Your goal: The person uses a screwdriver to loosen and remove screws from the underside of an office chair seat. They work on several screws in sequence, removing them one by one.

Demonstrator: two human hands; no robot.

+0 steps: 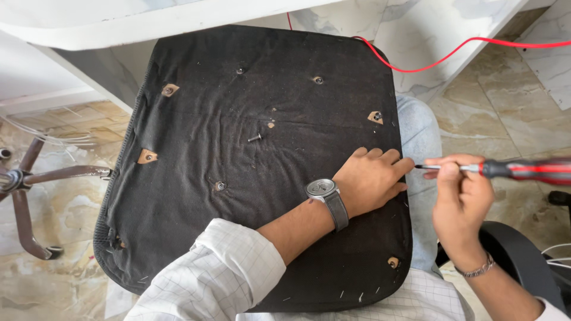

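The left hand point(372, 178) lay flat and open on the upturned black seat cushion point(250, 160), near its right edge. Just off that edge, the right hand point(461, 202) gripped a red-handled screwdriver point(511, 169), tip nearly touching the left fingers. A loose screw point(255, 138) lay mid-cushion.

open black seat underside point(196, 196) left of forearm, loose screw point(254, 138) mid-panel, table edge point(119, 27) above
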